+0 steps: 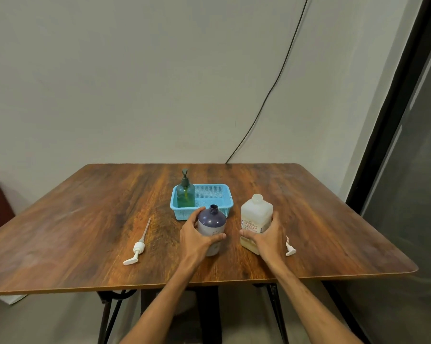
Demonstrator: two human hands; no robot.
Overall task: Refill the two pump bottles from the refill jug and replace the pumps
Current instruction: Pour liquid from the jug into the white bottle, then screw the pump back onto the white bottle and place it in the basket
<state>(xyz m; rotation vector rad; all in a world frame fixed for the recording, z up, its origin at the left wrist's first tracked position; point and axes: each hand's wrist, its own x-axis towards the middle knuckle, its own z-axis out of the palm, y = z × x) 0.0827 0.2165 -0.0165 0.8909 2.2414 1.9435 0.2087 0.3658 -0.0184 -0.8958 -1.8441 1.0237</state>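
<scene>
Purple bottle (pixel 212 228), neck open, is gripped by left hand (pixel 195 238) on the counter (pixel 85 219). Refill jug (pixel 256 220) is clasped by right hand (pixel 270 238). One pump (pixel 138 247) is left lying apart.

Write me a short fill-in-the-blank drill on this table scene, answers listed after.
1. The left hand grips the ____ bottle, whose neck is open.
2. The green pump bottle stands inside the blue ____.
3. The right hand holds the translucent refill ____.
4. A white pump lies on the table, on the purple bottle's ____ side.

Answers: purple; basket; jug; left
</scene>
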